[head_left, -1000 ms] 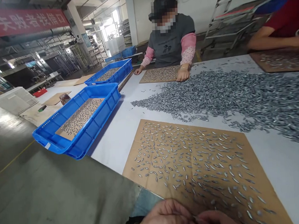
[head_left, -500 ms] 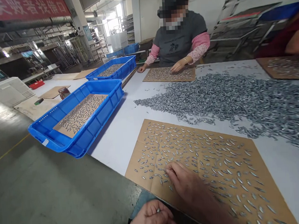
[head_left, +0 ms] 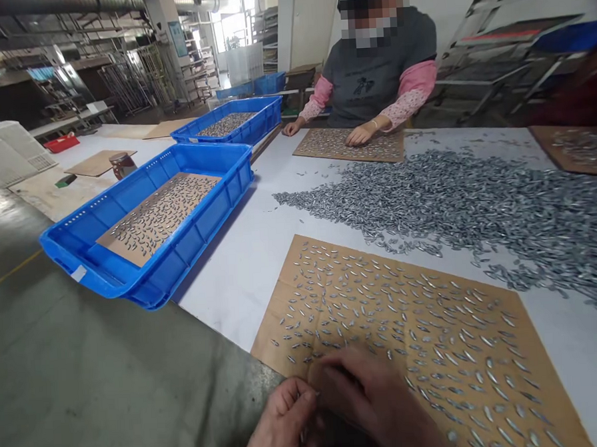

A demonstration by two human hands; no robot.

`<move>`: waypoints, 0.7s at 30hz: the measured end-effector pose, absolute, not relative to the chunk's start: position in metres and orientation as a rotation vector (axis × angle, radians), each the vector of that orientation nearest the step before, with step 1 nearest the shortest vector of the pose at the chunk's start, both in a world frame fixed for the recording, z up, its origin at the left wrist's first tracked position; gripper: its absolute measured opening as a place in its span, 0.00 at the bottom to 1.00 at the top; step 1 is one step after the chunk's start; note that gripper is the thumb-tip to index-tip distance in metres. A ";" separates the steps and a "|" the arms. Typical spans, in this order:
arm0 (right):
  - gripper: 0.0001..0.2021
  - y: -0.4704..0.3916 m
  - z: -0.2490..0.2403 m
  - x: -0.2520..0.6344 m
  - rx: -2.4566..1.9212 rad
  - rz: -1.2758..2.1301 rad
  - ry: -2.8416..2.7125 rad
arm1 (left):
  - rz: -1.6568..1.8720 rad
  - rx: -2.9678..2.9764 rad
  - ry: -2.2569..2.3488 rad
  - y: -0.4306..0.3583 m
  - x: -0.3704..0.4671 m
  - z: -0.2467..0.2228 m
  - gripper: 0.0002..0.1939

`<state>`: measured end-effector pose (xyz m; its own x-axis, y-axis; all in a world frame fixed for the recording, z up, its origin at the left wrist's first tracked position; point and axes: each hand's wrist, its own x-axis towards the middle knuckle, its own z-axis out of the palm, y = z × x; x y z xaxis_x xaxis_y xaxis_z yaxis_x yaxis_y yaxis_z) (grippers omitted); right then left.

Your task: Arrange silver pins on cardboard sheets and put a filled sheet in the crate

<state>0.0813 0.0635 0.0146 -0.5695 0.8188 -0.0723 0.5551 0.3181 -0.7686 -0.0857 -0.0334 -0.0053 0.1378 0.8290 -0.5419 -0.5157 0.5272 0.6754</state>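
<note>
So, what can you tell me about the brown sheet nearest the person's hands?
The brown sheet looks like flat cardboard, straight-edged, with faint creases. It lies on the white tabletop, its near left corner by the table's edge. Many slender silvery pieces are spread over it, mostly apart. The blurred right hand is over its near side, hiding part of it; whether they touch, I cannot tell.

Surface (head_left: 226,280): white. Cardboard sheet (head_left: 288,284), near edge: brown. Small pieces (head_left: 447,199): silver-grey. Tray (head_left: 203,232), left edge: blue, white label (head_left: 79,273). Shirt (head_left: 394,58), beyond far edge: dark grey, black print. Sleeves (head_left: 418,84): pink, lower part speckled.
</note>
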 end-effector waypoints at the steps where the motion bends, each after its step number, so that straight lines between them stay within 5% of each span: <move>1: 0.14 0.073 0.010 0.081 -1.313 0.956 -2.288 | 1.007 0.374 1.048 -0.034 -0.087 -0.007 0.30; 5: 0.16 0.099 -0.004 0.072 -1.515 0.529 -2.444 | 0.974 0.445 1.061 -0.036 -0.090 -0.016 0.30; 21: 0.11 0.103 -0.013 0.042 -1.495 0.483 -2.601 | 0.927 0.373 1.118 -0.032 -0.088 -0.020 0.34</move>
<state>0.0421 0.1034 -0.0130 -0.5119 0.8563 -0.0681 0.8236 0.4668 -0.3221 -0.0878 -0.0315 -0.0201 0.1282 0.7891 -0.6008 -0.4442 0.5873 0.6766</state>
